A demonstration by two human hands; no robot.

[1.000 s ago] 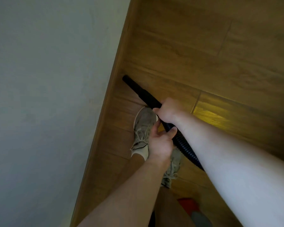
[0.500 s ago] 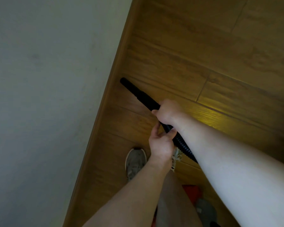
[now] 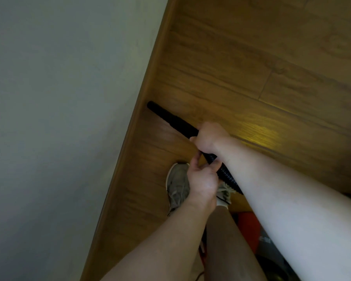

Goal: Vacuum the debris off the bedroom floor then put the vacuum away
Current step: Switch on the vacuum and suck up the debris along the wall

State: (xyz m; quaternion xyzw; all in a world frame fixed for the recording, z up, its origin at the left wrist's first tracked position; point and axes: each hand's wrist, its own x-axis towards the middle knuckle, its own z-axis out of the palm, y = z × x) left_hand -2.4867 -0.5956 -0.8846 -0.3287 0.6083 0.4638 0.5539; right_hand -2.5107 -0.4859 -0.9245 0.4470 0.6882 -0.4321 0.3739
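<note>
Where the wood floor (image 3: 251, 67) meets the baseboard (image 3: 130, 142), I see the black vacuum pipe (image 3: 170, 120) slanting down to the left, its tip right beside the baseboard; I cannot tell whether it touches the boards. The right hand (image 3: 208, 136) is clamped around the pipe's upper end, fingers wrapped fully over it. Just below, the ribbed hose (image 3: 226, 176) runs back under the right forearm, and the left hand (image 3: 201, 179) holds it between thumb and fingers, index finger raised. Beneath that hand I see 1 grey shoe (image 3: 177, 185) on the floor. The red and grey vacuum body (image 3: 248, 228) sits low behind the leg. A pale wall (image 3: 59, 118) fills the left side.
</note>
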